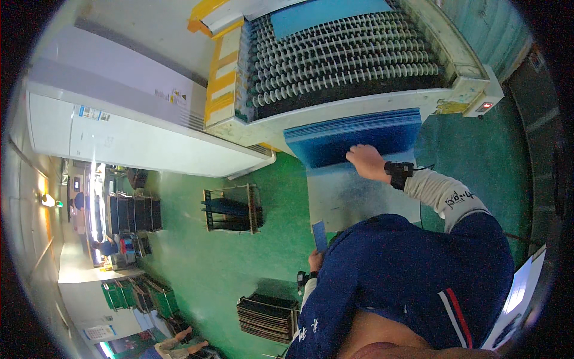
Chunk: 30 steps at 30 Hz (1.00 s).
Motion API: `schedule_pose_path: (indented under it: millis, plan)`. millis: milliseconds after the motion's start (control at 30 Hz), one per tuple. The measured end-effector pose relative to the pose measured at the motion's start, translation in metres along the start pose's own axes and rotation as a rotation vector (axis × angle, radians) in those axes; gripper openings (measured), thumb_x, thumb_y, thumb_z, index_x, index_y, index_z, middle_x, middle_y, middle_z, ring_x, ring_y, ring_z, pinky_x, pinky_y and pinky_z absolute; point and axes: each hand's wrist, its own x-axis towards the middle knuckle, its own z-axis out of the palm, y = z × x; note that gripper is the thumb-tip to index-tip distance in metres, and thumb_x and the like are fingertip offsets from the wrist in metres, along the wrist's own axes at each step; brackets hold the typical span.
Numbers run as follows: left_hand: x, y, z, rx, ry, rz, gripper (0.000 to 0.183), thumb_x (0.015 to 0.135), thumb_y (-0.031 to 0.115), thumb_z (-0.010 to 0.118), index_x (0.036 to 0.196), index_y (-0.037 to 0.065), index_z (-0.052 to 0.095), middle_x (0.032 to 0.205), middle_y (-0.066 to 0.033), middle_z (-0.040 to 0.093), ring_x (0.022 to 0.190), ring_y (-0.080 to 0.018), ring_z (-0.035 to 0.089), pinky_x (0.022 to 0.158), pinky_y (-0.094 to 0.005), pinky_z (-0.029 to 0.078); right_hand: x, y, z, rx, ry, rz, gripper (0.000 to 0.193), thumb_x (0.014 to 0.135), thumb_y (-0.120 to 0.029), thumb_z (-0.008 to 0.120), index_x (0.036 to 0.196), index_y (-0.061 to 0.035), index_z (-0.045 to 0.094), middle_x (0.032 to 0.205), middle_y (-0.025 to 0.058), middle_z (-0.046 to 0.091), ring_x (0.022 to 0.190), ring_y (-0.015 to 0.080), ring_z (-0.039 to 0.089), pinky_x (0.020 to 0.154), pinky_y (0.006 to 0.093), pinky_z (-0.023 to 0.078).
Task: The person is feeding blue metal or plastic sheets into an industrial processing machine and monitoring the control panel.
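Observation:
A stack of blue flat panels (353,124) leans against the front of the roller machine, upper edges close together. My right hand (366,161) is over the dark face of the nearest panel, its fingers curled in. Whether they grip an edge there is hidden. Down by my body, my left hand (315,259) is closed on a blue panel (320,236). Only a narrow strip of that panel shows past my sleeve. Below the stack lies a pale grey board or surface (359,194), partly covered by my shoulder.
The roller machine (347,99) has rows of white discs, with a light blue sheet (329,15) at its far end. A long white cabinet (149,140) stands left. Racks (232,209) and stacked dark panels (267,318) stand on the green floor. Other people (173,347) are at left.

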Motion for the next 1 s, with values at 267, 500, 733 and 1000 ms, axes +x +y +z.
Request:
schedule_pose_path:
  millis: [267, 500, 733, 1000]
  plan:
    - [0.009, 0.019, 0.003, 0.211, -0.029, 0.09, 0.04, 0.08, 0.038, 0.06, 0.105, 0.007, 0.067, 0.092, -0.0181, 0.068, 0.083, -0.0318, 0.066, 0.072, -0.0389, 0.049, -0.019, 0.03, 0.026, -0.009, -0.093, 0.101, 0.004, 0.068, -0.008, 0.059, 0.069, -0.0042, 0.06, 0.064, 0.0169, 0.058, 0.068, 0.0374, 0.061, 0.06, 0.0494, 0.047]
    - [0.024, -0.045, 0.028, -0.155, 0.019, 0.125, 0.037, 0.08, 0.032, 0.061, 0.11, 0.009, 0.066, 0.093, -0.0171, 0.068, 0.083, -0.0314, 0.066, 0.072, -0.0397, 0.049, -0.007, 0.024, -0.05, 0.173, 0.049, 0.115, 0.017, 0.072, -0.02, 0.065, 0.078, -0.0043, 0.064, 0.072, 0.0186, 0.061, 0.073, 0.0411, 0.06, 0.065, 0.0513, 0.046]
    - [0.002, 0.008, 0.02, -0.183, -0.028, 0.04, 0.032, 0.082, 0.026, 0.062, 0.109, 0.008, 0.066, 0.094, -0.0132, 0.07, 0.086, -0.0228, 0.066, 0.072, -0.0352, 0.049, -0.019, 0.105, -0.108, 0.868, 0.37, 0.484, 0.024, 0.081, -0.025, 0.066, 0.089, -0.0024, 0.065, 0.093, 0.0132, 0.066, 0.086, 0.0266, 0.063, 0.078, 0.0372, 0.046]
    - [0.004, -0.004, 0.011, -0.069, 0.043, 0.102, 0.029, 0.081, 0.025, 0.062, 0.104, 0.008, 0.067, 0.093, -0.0164, 0.069, 0.083, -0.0293, 0.067, 0.072, -0.0382, 0.05, -0.003, 0.099, -0.11, 1.948, 0.473, 0.517, 0.017, 0.091, -0.017, 0.058, 0.103, -0.0054, 0.061, 0.098, 0.0052, 0.065, 0.091, 0.0183, 0.062, 0.079, 0.033, 0.049]
